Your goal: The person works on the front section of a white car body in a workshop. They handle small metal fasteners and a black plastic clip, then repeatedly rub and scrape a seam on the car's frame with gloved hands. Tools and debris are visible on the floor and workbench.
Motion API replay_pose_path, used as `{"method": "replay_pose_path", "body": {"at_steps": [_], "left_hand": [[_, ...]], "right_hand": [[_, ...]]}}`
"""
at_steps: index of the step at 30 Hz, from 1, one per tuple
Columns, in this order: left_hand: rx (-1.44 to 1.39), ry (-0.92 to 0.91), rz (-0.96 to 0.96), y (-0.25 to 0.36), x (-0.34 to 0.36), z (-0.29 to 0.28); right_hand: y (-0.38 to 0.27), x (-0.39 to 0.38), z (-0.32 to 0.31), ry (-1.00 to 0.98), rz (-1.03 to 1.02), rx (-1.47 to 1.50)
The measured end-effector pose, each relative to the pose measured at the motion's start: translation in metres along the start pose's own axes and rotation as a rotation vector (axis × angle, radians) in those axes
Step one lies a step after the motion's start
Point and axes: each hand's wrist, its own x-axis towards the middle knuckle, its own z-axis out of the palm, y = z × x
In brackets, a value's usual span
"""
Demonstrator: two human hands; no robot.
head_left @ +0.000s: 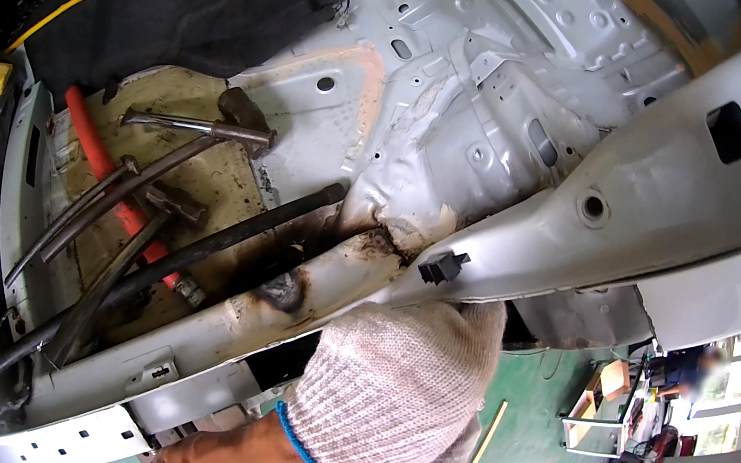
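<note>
My left hand (394, 386), in a white knitted work glove with a blue cuff, reaches up against the lower edge of a silver car body sill (501, 262). Its fingers are hidden behind the glove's back and the sill edge. My right hand (455, 453), gloved alike, is mostly hidden behind the left one, and its fingers do not show. Just above the left hand, a small black plastic clip (442, 267) sits on the sill. Beside it, the sill has a rusty, burnt patch (284, 290) and a torn seam.
On the car floor lie several hammers (248, 115), a red bar (91, 129) and a long dark pry bar (223, 247). Black carpet (202, 11) is folded back at upper left. Past the sill are a green floor (541, 443), a trolley (600, 404) and another person (683, 368).
</note>
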Motion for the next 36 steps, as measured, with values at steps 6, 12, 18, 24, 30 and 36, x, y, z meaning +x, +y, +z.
{"method": "replay_pose_path", "body": {"at_steps": [6, 12, 18, 24, 30, 36], "left_hand": [[0.060, 0.003, 0.051, -0.033, -0.030, 0.033], [0.155, 0.192, -0.079, -0.105, -0.086, 0.122], [0.081, 0.254, -0.077, -0.097, -0.075, 0.121], [0.079, 0.312, -0.018, -0.102, -0.074, 0.126], [0.041, 0.479, -0.012, -0.095, -0.070, 0.141], [0.172, 0.384, 0.000, -0.072, -0.068, 0.128]], "right_hand": [[0.003, -0.003, -0.005, 0.002, -0.019, -0.067], [0.001, -0.004, -0.005, 0.013, -0.015, -0.067], [-0.002, -0.004, -0.009, 0.057, -0.053, -0.066], [-0.001, -0.005, -0.011, 0.106, -0.115, -0.071], [-0.002, -0.012, -0.018, 0.118, -0.115, -0.039], [0.003, -0.021, -0.024, 0.117, -0.095, -0.039]]}}
